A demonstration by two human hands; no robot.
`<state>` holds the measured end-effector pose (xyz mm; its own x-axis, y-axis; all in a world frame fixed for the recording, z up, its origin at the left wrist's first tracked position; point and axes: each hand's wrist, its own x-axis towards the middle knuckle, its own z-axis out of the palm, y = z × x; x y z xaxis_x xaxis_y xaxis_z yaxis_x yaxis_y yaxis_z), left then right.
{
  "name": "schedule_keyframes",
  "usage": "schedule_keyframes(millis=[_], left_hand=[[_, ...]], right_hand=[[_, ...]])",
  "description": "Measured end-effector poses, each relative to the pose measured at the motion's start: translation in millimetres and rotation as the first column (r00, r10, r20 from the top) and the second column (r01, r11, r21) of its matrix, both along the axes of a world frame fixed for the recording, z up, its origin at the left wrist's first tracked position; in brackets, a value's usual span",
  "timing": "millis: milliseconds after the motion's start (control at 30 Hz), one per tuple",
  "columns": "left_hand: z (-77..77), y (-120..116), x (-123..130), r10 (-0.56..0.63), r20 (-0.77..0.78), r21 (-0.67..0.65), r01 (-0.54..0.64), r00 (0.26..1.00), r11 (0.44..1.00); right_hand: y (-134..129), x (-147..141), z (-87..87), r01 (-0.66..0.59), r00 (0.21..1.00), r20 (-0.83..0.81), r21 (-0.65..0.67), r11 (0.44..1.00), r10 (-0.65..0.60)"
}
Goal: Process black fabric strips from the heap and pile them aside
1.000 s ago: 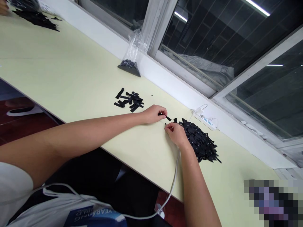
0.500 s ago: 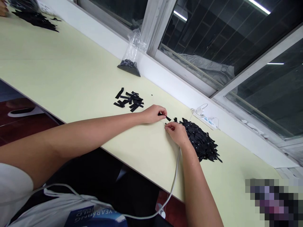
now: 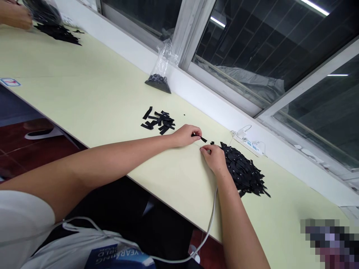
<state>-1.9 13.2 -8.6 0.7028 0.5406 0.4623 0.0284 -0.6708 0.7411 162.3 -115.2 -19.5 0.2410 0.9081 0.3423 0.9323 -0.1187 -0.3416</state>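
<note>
Left of the large pile (image 3: 244, 171), the left grip (image 3: 186, 135) is pinching a black strip (image 3: 203, 139), which is probably behaving light and limp, favouring a hold near its end. Beside the pile, the right grip (image 3: 215, 156) is pressing together at the tips, any contents not showing clearly.

Upside-down letters on the shirt's blue print (image 3: 92, 258) appear to read "YEARNING", beside a creased, partly legible "WORLD".
</note>
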Motion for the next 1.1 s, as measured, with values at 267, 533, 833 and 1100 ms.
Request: schedule_keyframes(millis=[267,533,833,1100], left_hand=[[-4.7,3.8,1.9,-0.006,-0.029,0.050,0.007,1.000,0.999],[-5.5,4.1,1.1,0.002,-0.074,0.094,0.005,0.997,0.996],[-6.5,6.0,1.1,0.007,-0.092,0.084,0.000,0.996,0.997],[-6.2,8.5,1.2,0.028,-0.092,0.094,-0.019,0.995,0.995]], right_hand=[[7.2,-1.8,0.0,0.029,0.999,-0.013,-0.075,0.997,-0.030],[7.5,-2.7,3.0,-0.006,1.000,0.030,-0.128,0.992,0.010],[9.0,-4.5,13.1,0.020,0.986,0.166,-0.247,0.969,0.022],[0.9,-7.8,11.3,-0.026,0.995,0.092,-0.203,0.979,0.045]])
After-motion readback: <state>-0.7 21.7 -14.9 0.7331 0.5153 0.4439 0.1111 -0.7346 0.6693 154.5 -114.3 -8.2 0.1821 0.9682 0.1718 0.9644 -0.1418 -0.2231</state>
